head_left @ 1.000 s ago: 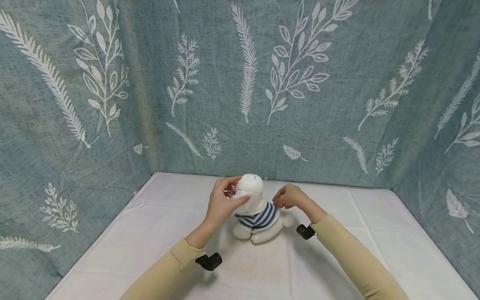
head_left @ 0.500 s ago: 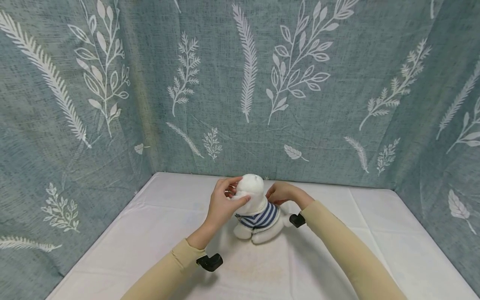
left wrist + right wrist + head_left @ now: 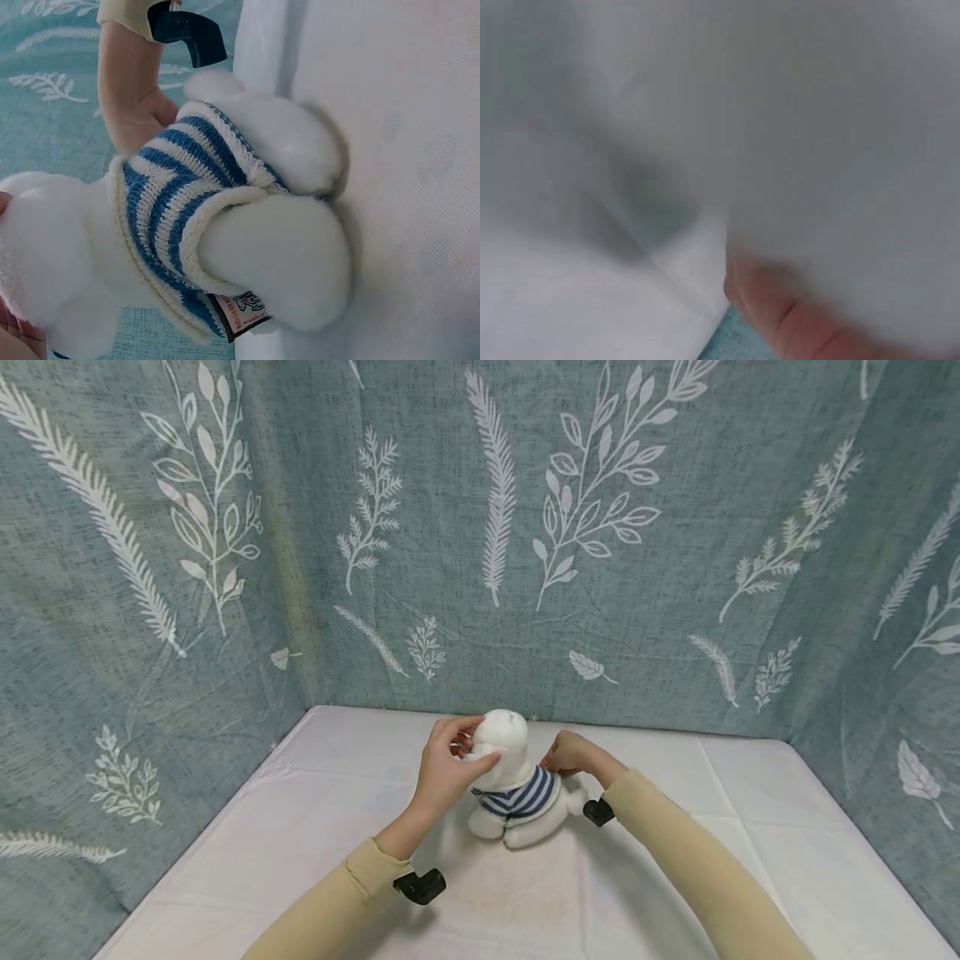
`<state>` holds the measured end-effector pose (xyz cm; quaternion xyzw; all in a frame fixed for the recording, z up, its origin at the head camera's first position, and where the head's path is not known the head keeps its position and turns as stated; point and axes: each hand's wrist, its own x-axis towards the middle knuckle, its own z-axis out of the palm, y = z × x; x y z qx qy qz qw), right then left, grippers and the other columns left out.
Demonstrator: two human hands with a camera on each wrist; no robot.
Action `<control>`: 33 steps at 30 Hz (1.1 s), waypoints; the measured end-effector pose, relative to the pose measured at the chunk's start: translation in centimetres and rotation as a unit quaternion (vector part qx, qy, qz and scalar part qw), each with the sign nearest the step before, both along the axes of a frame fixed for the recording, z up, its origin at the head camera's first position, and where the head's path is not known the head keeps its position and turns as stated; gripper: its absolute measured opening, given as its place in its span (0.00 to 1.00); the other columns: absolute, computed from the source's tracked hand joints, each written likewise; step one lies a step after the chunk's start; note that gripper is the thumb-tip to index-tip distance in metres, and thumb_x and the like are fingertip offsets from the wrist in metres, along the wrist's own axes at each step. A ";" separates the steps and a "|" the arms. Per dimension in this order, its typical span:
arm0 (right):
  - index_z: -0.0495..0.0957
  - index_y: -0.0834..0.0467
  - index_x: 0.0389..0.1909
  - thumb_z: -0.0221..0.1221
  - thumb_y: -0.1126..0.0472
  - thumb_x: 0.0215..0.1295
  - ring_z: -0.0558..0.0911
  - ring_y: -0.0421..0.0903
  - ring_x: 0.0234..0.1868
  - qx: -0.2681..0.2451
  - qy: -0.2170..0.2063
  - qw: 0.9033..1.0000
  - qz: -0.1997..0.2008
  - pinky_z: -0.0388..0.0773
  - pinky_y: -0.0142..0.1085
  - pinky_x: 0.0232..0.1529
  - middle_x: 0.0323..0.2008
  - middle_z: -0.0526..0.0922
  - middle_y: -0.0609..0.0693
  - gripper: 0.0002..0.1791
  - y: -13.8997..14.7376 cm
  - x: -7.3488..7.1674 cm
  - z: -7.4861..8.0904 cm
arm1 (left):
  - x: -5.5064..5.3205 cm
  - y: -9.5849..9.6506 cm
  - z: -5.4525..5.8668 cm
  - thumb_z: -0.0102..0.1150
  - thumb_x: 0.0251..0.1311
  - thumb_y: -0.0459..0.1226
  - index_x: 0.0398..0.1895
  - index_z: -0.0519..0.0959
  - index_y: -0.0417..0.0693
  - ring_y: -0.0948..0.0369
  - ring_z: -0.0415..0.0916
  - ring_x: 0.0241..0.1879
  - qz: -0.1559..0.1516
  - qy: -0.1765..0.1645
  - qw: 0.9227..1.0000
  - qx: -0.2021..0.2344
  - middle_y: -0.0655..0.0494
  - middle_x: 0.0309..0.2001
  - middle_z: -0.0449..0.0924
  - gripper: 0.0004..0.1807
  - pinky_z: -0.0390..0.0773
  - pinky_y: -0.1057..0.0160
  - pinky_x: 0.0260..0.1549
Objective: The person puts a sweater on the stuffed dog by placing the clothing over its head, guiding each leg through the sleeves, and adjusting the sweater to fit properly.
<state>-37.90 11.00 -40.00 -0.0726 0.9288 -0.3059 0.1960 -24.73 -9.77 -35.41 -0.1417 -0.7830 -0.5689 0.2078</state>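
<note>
A white plush toy (image 3: 512, 765) in a blue-and-white striped knitted sweater (image 3: 176, 184) sits on the white cloth. Its head is gripped by my left hand (image 3: 447, 766), thumb at the front and fingers round the far side. My right hand (image 3: 573, 753) has its fingers curled at the sweater's upper edge, behind the toy's shoulder; the fingertips are partly hidden there. In the left wrist view a printed label (image 3: 244, 311) shows at the sweater's lower side. The right wrist view is mostly blurred white, with part of a finger (image 3: 780, 304) low in it.
The white cloth (image 3: 315, 827) covers the table. A blue-green curtain (image 3: 450, 527) with white leaf prints hangs behind it and along both sides. Black cameras (image 3: 420, 887) are strapped at both wrists.
My right hand first moved left behind the toy's shoulder, then drew slightly back right and down to the sweater's edge. My left hand and the toy stay almost still.
</note>
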 end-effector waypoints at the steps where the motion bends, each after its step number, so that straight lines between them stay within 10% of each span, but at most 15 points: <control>1: 0.84 0.66 0.37 0.57 0.67 0.62 0.76 0.39 0.25 0.004 -0.004 1.000 -0.007 0.78 0.30 0.29 0.37 0.84 0.55 0.09 0.0 0.1 -0.2 | 0.0 0.0 -0.1 0.71 0.47 0.29 0.53 0.76 0.34 0.43 0.69 0.40 -0.001 0.000 1.000 0.000 0.38 0.42 0.70 0.27 0.70 0.60 0.37; 16: 0.84 0.63 0.39 0.58 0.62 0.63 0.78 0.37 0.24 -0.055 0.027 0.998 -0.019 0.79 0.30 0.31 0.29 0.83 0.49 0.10 1.0 0.7 0.1 | -0.9 -0.3 -0.2 0.71 0.49 0.32 0.56 0.75 0.38 0.44 0.68 0.42 -0.026 -0.026 0.999 0.010 0.39 0.44 0.69 0.28 0.69 0.61 0.39; 26: 0.81 0.58 0.41 0.60 0.50 0.64 0.81 0.49 0.40 -0.026 0.169 0.984 -0.054 0.79 0.41 0.38 0.40 0.83 0.53 0.15 -0.2 6.0 5.0 | -6.7 -3.5 -2.5 0.62 0.60 0.45 0.55 0.77 0.50 0.61 0.70 0.41 -0.056 -0.095 0.991 0.074 0.53 0.46 0.75 0.20 0.72 0.64 0.38; 33: 0.79 0.55 0.41 0.62 0.45 0.60 0.83 0.43 0.31 -0.091 0.168 0.981 -0.029 0.78 0.35 0.31 0.35 0.84 0.48 0.18 -1.7 10.3 5.0 | -9.3 -4.3 -3.4 0.55 0.66 0.46 0.58 0.75 0.44 0.57 0.73 0.48 -0.114 -0.183 0.973 0.083 0.48 0.55 0.76 0.22 0.74 0.62 0.43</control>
